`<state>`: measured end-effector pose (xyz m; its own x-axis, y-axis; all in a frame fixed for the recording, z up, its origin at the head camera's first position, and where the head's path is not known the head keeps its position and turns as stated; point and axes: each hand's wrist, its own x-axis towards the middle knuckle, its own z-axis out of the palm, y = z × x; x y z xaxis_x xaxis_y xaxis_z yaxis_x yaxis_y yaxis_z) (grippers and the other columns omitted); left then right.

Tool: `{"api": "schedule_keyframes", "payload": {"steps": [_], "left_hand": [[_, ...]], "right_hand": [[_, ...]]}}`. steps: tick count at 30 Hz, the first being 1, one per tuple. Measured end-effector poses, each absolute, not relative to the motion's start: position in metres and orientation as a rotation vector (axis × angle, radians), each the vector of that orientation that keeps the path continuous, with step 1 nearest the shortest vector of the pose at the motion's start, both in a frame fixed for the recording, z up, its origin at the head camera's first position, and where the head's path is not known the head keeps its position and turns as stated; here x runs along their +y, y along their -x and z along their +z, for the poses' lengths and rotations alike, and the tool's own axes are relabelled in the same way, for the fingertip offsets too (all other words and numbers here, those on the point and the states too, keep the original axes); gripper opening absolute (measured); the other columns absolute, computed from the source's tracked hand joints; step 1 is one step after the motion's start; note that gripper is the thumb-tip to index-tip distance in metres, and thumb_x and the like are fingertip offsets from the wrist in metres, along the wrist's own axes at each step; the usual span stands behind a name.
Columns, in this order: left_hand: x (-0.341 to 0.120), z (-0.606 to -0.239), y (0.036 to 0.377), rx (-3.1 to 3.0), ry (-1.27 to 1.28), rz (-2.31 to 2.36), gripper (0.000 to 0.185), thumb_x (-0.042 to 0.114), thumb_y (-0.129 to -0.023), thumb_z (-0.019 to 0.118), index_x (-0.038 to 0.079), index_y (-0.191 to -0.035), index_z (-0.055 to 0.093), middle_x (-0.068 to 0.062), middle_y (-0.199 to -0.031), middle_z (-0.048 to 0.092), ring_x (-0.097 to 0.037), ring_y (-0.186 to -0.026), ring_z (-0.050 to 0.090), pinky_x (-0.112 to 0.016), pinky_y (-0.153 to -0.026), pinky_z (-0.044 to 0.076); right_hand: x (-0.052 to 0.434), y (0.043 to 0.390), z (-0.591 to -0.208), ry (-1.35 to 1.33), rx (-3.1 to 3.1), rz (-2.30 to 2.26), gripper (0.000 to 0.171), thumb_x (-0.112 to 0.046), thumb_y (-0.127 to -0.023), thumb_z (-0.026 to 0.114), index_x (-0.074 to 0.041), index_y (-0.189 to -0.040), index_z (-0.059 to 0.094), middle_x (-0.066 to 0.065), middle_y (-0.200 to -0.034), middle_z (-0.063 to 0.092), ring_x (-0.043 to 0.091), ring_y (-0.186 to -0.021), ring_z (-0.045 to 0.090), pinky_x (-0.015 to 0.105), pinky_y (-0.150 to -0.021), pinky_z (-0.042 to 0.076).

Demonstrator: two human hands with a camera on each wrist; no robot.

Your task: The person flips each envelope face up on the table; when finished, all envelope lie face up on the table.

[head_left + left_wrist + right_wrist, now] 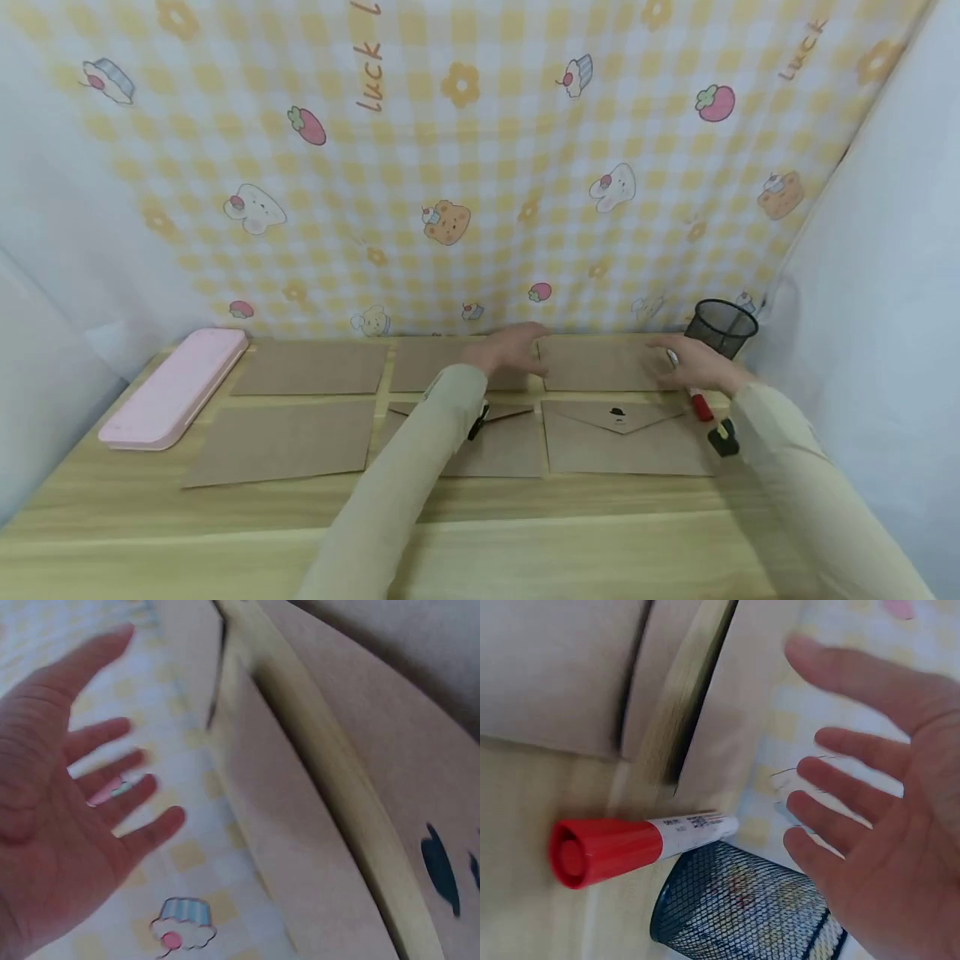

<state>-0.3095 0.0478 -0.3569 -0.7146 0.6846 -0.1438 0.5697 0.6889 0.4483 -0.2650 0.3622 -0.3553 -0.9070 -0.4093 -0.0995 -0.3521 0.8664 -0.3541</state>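
Note:
Several brown envelopes lie in two rows on a wooden table. My left hand hovers with fingers spread over the gap between the back middle envelope and the back right envelope. My right hand is open at that envelope's right edge and holds nothing. In the left wrist view the left hand shows an empty palm. The right hand is likewise spread above a red-capped marker. The front right envelope has its flap down with a black seal.
A black mesh pen cup stands at the back right corner, and the marker lies just in front of it. A pink flat case lies at the far left. A patterned yellow cloth hangs behind the table.

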Motion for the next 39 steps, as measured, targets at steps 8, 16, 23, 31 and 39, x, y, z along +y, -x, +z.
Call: {"api": "schedule_keyframes", "payload": {"steps": [8, 16, 23, 31, 39], "left_hand": [[0.066, -0.376, 0.33, 2.563, -1.001, 0.53, 0.096, 0.039, -0.074, 0.078, 0.015, -0.149, 0.023, -0.005, -0.153, 0.018, -0.018, -0.139, 0.016, -0.031, -0.11, 0.015], [0.067, -0.39, 0.328, 2.546, -0.873, 0.425, 0.1, 0.048, -0.067, 0.079, 0.014, -0.147, 0.029, -0.001, -0.147, 0.033, -0.019, -0.132, 0.032, -0.032, -0.106, 0.026], [0.076, -0.394, 0.338, 2.634, -0.973, 0.248, 0.099, 0.053, -0.066, 0.078, 0.015, -0.145, 0.033, -0.002, -0.141, 0.041, -0.02, -0.125, 0.04, -0.033, -0.101, 0.034], [0.066, -0.388, 0.338, 2.732, -1.053, 0.24, 0.1, 0.052, -0.07, 0.075, 0.012, -0.147, 0.025, -0.011, -0.146, 0.031, -0.025, -0.129, 0.036, -0.036, -0.102, 0.035], [0.051, -0.37, 0.319, 2.916, -1.299, 0.267, 0.106, 0.052, -0.071, 0.073, 0.01, -0.149, 0.014, -0.019, -0.146, 0.027, -0.031, -0.131, 0.031, -0.042, -0.105, 0.03]], "right_hand": [[0.351, 0.299, -0.357, 0.558, 2.622, -0.537, 0.11, -0.024, -0.067, 0.084, 0.014, -0.142, 0.012, 0.036, -0.145, 0.01, 0.052, -0.131, 0.008, 0.062, -0.103, 0.012], [0.34, 0.31, -0.375, 0.534, 2.515, -0.493, 0.118, -0.021, -0.062, 0.087, 0.017, -0.141, 0.008, 0.037, -0.145, 0.006, 0.052, -0.131, 0.007, 0.06, -0.104, 0.014], [0.335, 0.32, -0.371, 0.432, 2.521, -0.356, 0.117, -0.026, -0.06, 0.088, 0.014, -0.142, 0.013, 0.037, -0.145, 0.008, 0.052, -0.131, 0.011, 0.059, -0.102, 0.022], [0.323, 0.317, -0.367, 0.35, 2.599, -0.389, 0.122, -0.024, -0.058, 0.089, 0.01, -0.143, 0.008, 0.036, -0.141, 0.001, 0.052, -0.128, 0.014, 0.057, -0.098, 0.03], [0.331, 0.281, -0.342, 0.582, 2.965, -0.376, 0.111, -0.029, -0.06, 0.087, 0.01, -0.141, 0.021, 0.029, -0.131, 0.022, 0.044, -0.115, 0.035, 0.057, -0.089, 0.038]]}}
